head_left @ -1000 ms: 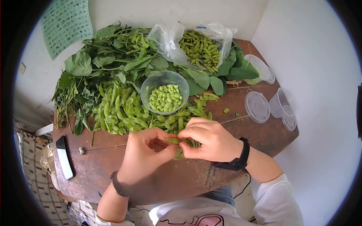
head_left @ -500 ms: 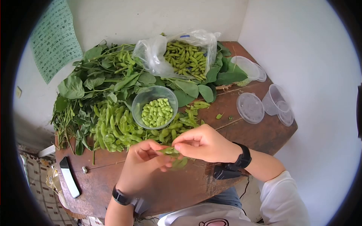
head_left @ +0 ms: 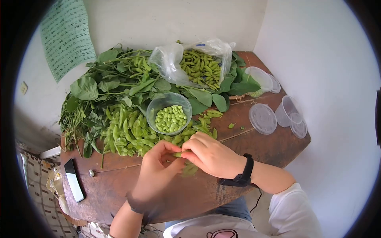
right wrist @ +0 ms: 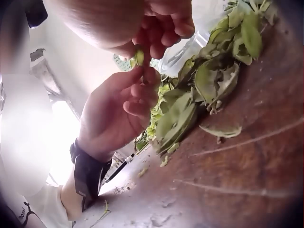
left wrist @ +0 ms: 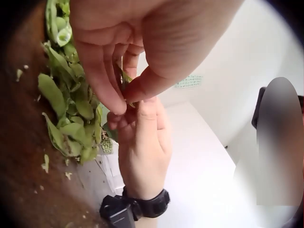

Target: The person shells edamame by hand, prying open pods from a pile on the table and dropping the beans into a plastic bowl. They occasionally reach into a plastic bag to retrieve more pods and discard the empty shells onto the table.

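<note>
Both hands meet over the front of the wooden table, with a green pod (head_left: 178, 154) between their fingertips. The left hand (head_left: 158, 164) pinches one end of it between thumb and fingers. From the other side, the right hand (head_left: 214, 156) pinches the same pod. In the right wrist view the pod (right wrist: 138, 57) shows between the two hands. Just behind them stands a clear round bowl (head_left: 149, 115) holding shelled green beans (head_left: 170, 118). Pods and husks (head_left: 126, 133) lie heaped left of the bowl and in front of it.
Leafy stalks (head_left: 84, 88) cover the back left. Behind the bowl is a plastic bag (head_left: 166, 63) of pods. A flat lid (head_left: 262, 119) and a clear cup (head_left: 285, 112) sit at the right. At the left edge lie a phone (head_left: 74, 181) and a small pale object (head_left: 92, 173).
The right hand's fingers have closed in against the left fingertips, hiding more of the pod than half a second ago. The head view has shifted slightly.
</note>
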Available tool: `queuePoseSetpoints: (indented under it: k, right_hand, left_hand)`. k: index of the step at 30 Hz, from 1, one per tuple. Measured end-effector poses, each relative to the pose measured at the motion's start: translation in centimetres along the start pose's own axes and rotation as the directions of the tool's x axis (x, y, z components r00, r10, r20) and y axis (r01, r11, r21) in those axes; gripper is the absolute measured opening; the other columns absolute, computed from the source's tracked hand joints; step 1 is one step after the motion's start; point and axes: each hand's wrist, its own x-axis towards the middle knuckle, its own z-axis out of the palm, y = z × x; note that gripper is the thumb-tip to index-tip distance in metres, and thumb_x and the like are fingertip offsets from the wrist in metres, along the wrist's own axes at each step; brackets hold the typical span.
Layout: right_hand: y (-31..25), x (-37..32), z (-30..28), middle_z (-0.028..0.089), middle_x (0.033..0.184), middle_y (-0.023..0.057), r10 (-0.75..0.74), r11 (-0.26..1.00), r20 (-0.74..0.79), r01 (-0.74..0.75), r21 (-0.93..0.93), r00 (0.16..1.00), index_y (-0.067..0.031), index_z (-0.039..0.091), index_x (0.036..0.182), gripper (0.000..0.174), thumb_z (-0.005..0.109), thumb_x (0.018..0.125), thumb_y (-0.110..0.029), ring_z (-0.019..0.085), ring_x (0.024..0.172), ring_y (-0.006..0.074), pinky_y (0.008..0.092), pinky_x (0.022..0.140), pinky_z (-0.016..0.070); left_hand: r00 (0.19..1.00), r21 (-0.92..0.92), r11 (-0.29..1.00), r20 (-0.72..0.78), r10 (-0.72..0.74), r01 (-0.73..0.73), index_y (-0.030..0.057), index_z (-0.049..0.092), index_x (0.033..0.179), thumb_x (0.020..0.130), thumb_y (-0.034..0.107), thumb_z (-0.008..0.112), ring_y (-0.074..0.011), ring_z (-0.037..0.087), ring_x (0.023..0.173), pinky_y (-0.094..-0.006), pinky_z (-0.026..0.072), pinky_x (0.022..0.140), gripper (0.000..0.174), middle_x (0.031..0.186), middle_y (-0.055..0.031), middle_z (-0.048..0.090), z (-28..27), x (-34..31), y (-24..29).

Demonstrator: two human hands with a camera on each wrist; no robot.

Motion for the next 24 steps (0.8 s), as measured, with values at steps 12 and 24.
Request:
queuePoseSetpoints:
  k: [12, 24]
  right_hand:
    - [0.6, 0.1, -1.5, 0.069, 0.089, 0.0101, 0.296, 0.860, 0.195, -0.350, 0.372, 0.935, -0.0002, 0.065, 0.099, 0.028, 0.077, 0.088, -0.023, 0.062, 0.071, 0.0146, 0.0312, 0.063, 0.0479]
    - [0.1, 0.1, -1.7, 0.070, 0.097, 0.0058, 0.369, 0.528, 0.325, -0.484, 0.697, 0.871, 0.0032, 0.065, 0.106, 0.017, 0.070, 0.093, -0.007, 0.065, 0.090, 0.0099, 0.0254, 0.080, 0.0531]
  left_hand:
    - [1.000, 0.250, 0.968, 0.025, -0.018, 0.011, -0.0026, 0.064, 0.101, 0.090, 0.007, 0.074, -0.0113, 0.070, 0.076, -0.0221, 0.0545, 0.062, 0.018, 0.089, -0.0065, 0.071, 0.0, -0.9, 1.3]
    - [0.982, -0.141, 0.983, 0.164, -0.090, 0.114, -0.0016, 0.067, 0.098, 0.094, 0.013, 0.071, -0.0092, 0.065, 0.069, -0.0230, 0.0535, 0.062, 0.016, 0.087, -0.0078, 0.073, -1.2, -0.4, 1.5]
